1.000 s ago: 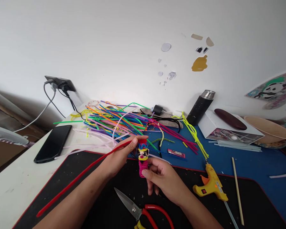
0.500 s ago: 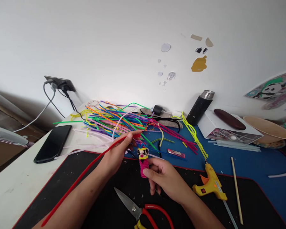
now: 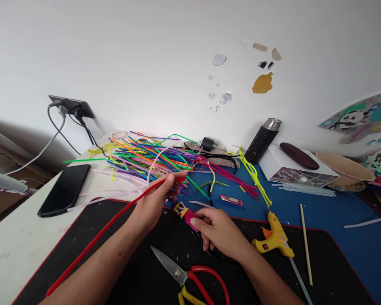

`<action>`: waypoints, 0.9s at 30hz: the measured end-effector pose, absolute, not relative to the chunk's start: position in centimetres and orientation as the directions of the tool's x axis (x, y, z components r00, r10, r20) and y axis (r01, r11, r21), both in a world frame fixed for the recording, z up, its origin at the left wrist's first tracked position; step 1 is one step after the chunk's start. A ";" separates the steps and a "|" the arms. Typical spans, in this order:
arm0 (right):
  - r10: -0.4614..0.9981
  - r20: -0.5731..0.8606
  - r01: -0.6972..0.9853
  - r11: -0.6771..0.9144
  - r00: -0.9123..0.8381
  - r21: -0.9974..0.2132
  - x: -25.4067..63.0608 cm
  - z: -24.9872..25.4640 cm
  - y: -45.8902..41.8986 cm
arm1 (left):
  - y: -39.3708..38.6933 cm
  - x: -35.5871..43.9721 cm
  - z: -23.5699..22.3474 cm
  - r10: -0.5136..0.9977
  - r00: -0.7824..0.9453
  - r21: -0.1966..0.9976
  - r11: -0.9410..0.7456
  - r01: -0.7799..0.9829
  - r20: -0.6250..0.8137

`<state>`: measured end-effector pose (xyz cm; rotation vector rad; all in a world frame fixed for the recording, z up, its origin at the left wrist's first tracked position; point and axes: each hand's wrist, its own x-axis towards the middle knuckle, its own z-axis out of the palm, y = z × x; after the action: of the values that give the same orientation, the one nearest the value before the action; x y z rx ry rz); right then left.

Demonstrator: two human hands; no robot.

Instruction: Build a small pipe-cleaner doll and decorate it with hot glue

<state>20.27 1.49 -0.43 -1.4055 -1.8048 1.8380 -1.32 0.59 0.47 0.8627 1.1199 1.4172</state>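
— Where is the magenta figurine [image 3: 188, 216]?
— Between the two hands, above the black mat [image 3: 324, 267], its blue-topped head tilted far and left, its lower body within the right hand [image 3: 217, 231].

— How does that hand grip it?
— The thumb presses the magenta body, the fingers curl behind, and the forearm reaches in from the near right.

— And the left hand [image 3: 155, 202]?
— It pinches a red chenille stem [image 3: 97, 240] between thumb and fingers, just beyond the figurine's head; whether a fingertip touches that head, one cannot tell. The stem trails to the near left, alongside the forearm.

— What surrounds them?
— Scissors [image 3: 170, 263] lie on the near side, a yellow glue gun [image 3: 276, 237] to the right, piled chenille stems [image 3: 152, 157] on the far side.
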 end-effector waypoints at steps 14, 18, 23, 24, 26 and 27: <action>0.812 -0.429 0.552 -0.163 -0.396 -0.818 20.5 -0.8 2.4 | 0.4 -0.9 0.9 0.991 -0.129 0.949 -0.007 -0.316 -0.036; 0.835 -0.384 0.621 -0.065 -0.395 -0.781 20.7 -0.4 2.3 | 0.4 -1.0 0.8 0.992 -0.122 0.964 -0.012 -0.267 -0.021; 0.844 -0.339 0.656 0.020 -0.416 -0.754 20.7 0.2 2.2 | 0.4 -1.0 0.6 0.993 -0.109 0.962 0.005 -0.272 -0.036; 0.843 -0.341 0.656 0.019 -0.416 -0.754 20.7 0.2 2.2 | 0.4 -1.0 0.5 0.994 -0.104 0.961 0.010 -0.275 -0.040; 0.837 -0.354 0.654 0.006 -0.418 -0.757 20.6 0.4 2.2 | 0.4 -1.0 0.4 0.994 -0.101 0.958 0.016 -0.287 -0.047; 0.833 -0.362 0.655 0.000 -0.418 -0.756 20.6 0.5 2.3 | 0.4 -0.9 0.4 0.994 -0.100 0.955 0.019 -0.296 -0.050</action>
<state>20.56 2.27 0.47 -1.5734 -2.0761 1.3838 -0.92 0.42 0.40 0.9081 1.0758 1.3871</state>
